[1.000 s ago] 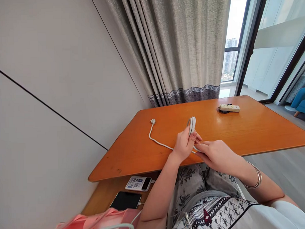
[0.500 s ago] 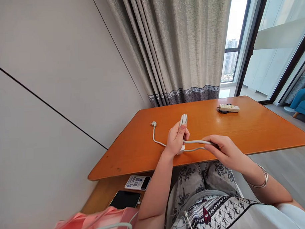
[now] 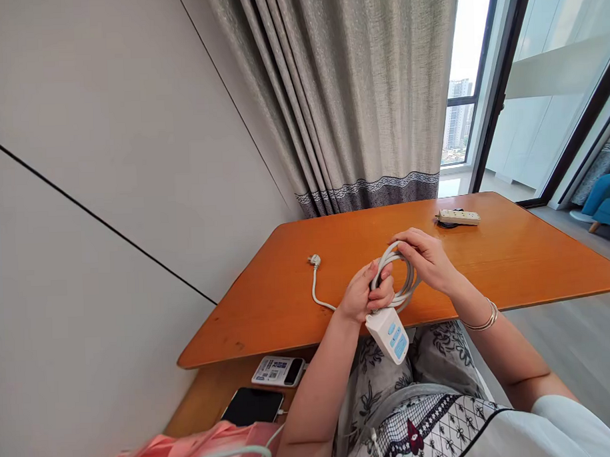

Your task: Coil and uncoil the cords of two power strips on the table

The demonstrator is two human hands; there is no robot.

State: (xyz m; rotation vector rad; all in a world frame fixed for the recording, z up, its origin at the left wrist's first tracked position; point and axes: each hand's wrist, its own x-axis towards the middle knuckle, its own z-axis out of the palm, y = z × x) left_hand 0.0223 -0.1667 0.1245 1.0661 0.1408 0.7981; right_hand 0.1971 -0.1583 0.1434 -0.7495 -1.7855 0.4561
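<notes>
My left hand [image 3: 366, 294] is closed around a looped white power cord [image 3: 409, 278], close to the table's near edge. Just below that fist hangs a white power strip [image 3: 389, 335], tilted, with blue labels on its visible face. My right hand [image 3: 425, 257] pinches the top of the loops between thumb and fingers. The cord's plug [image 3: 314, 261] lies on the table to the left, and its lead runs back behind my left wrist. How the strip is gripped is partly hidden by my fingers.
A second power strip [image 3: 458, 217] with a dark cord rests at the far right of the wooden table [image 3: 267, 303]. Below the left edge, a phone [image 3: 254, 405] and a white power bank [image 3: 278, 371] lie on a lower surface beside a pink bag [image 3: 217, 445].
My right hand has moved up and left, bringing the cord round into loops. The white power strip has swung into view below my left hand, and the plug has shifted slightly.
</notes>
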